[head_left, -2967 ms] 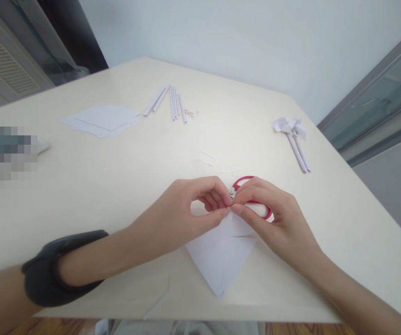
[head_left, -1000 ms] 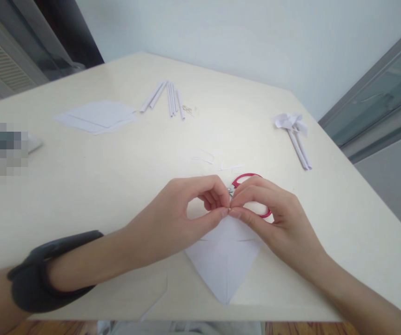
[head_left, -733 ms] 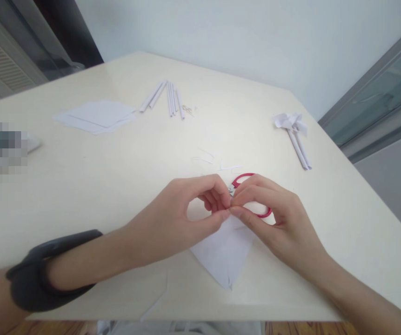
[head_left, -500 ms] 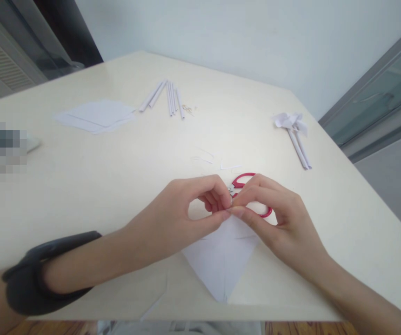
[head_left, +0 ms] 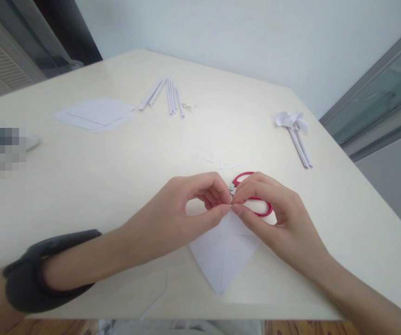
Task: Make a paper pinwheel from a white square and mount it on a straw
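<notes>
A white sheet of paper point(head_left: 223, 256) with fold lines and a cut slit hangs below my fingertips, one corner pointing towards me. My left hand point(head_left: 190, 209) pinches its far tip between thumb and forefinger. Meeting it there, my right hand point(head_left: 277, 209) pinches the same spot, so the fingertips of both hands nearly touch. What exactly lies between them is mostly hidden. Behind my right hand lie red-handled scissors point(head_left: 265, 209), their blades largely covered by my fingers.
Thin paper strips point(head_left: 230, 165) lie beyond my hands. Farther back are stacked paper sheets point(head_left: 99, 114), several rolled paper tubes point(head_left: 170, 97) and small wire-like bits point(head_left: 188, 109). Paper pinwheels on stick-like tubes point(head_left: 300, 144) rest at right. Another paper strip point(head_left: 155, 302) sits near the front edge.
The paper's near corner has shifted slightly up and left, and the sheet has turned a little. Both hands still pinch at nearly the same place. The scissors stay put.
</notes>
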The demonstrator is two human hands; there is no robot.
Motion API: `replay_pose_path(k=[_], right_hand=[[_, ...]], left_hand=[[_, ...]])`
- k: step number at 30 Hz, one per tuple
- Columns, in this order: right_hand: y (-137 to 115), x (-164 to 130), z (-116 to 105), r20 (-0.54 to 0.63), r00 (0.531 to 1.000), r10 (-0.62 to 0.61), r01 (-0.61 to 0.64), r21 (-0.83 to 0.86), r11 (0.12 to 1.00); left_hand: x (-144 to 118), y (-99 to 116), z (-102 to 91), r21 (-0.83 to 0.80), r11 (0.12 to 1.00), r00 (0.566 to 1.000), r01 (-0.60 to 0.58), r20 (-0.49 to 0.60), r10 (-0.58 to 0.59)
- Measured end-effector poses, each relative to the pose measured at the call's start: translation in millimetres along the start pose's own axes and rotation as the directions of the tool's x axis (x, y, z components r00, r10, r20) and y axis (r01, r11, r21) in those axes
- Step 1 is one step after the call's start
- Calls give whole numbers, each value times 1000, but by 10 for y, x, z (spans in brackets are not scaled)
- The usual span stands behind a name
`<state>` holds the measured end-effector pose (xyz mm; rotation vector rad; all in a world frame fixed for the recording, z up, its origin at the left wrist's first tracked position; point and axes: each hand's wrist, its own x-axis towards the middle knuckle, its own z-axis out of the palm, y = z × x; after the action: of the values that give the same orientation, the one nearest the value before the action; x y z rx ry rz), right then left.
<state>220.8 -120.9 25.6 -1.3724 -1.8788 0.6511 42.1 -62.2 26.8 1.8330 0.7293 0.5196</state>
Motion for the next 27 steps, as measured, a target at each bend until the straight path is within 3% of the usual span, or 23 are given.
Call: replay_pose_path(k=[9,27], right_hand=[[10,6,11,15,999,29,-29,28,999],[33,17,18,56,990,128,-132,81,988]], left_hand=[[28,-24,-8,-94,994,998,55,11,-54],[7,-40,9,53,999,1000,8,-10,-8]])
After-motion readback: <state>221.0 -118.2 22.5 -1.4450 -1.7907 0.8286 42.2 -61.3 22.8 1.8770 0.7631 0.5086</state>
